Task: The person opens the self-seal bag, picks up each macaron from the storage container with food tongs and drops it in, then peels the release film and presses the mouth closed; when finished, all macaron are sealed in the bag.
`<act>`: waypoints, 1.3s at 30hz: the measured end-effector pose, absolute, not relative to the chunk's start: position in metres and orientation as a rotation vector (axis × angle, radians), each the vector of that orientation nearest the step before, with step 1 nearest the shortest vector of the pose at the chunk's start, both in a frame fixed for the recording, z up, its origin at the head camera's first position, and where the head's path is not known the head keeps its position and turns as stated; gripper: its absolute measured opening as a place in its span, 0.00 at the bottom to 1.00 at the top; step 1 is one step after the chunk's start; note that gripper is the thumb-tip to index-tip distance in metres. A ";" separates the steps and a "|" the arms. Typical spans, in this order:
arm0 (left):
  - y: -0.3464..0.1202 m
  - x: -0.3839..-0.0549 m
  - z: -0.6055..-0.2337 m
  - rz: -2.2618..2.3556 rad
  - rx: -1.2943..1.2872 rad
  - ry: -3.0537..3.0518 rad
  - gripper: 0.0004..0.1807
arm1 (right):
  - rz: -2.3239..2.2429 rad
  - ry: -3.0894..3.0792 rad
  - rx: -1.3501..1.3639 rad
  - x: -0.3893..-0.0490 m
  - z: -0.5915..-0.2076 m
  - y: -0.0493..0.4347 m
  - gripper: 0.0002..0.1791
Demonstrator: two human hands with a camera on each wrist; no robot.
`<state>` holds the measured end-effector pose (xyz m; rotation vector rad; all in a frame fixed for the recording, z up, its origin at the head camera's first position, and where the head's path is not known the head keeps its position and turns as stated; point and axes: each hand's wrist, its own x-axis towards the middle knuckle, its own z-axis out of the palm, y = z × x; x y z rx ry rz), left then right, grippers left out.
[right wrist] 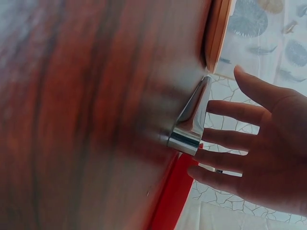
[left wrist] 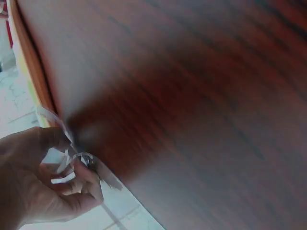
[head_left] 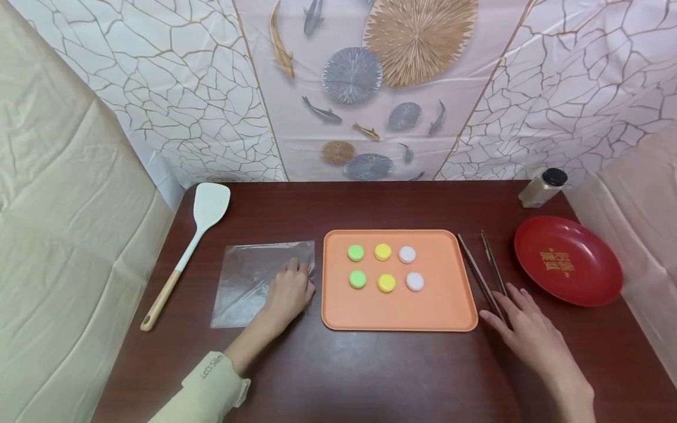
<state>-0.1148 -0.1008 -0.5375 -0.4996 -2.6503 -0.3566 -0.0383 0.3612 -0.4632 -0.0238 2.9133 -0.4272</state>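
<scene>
Dark wood table point(head_left: 328, 376), crackly-pattern wall point(head_left: 201, 106) behind | left hand point(head_left: 288, 291) pinching the edge of a clear bag point(head_left: 243, 276), left of center | right hand point(head_left: 534, 332) fingers spread, right by metal tongs point(head_left: 481, 277), lower right, can't tell if touching | orange tray point(head_left: 370, 314) w/ 6 cookies point(head_left: 386, 283) mid-frame

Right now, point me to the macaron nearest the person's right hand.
It's the whitish macaron at the right end of the head view's lower row; the other whitish one lies behind it, while the green ones and yellow ones lie farther left.
</scene>
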 end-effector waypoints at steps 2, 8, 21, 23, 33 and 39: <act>-0.105 -0.120 -0.552 -0.399 -0.484 -2.675 0.05 | -0.428 2.916 -0.022 -0.039 -0.462 0.362 0.38; -0.115 -0.131 -0.583 -0.459 -0.489 -2.657 0.09 | -0.416 2.926 -0.020 -0.044 -0.458 0.369 0.37; -0.117 -0.116 -0.575 -0.794 -0.472 -2.591 0.07 | -0.369 2.975 -0.024 -0.061 -0.456 0.366 0.43; -0.116 -0.114 -0.573 -0.792 -0.461 -2.581 0.09 | -0.352 2.949 0.000 -0.065 -0.458 0.366 0.44; -0.113 -0.105 -0.548 -0.631 -0.452 -2.517 0.08 | -0.500 2.951 0.010 -0.076 -0.518 0.409 0.42; -0.122 -0.108 -0.559 -0.743 -0.495 -2.485 0.12 | -0.601 2.950 0.044 -0.073 -0.524 0.419 0.37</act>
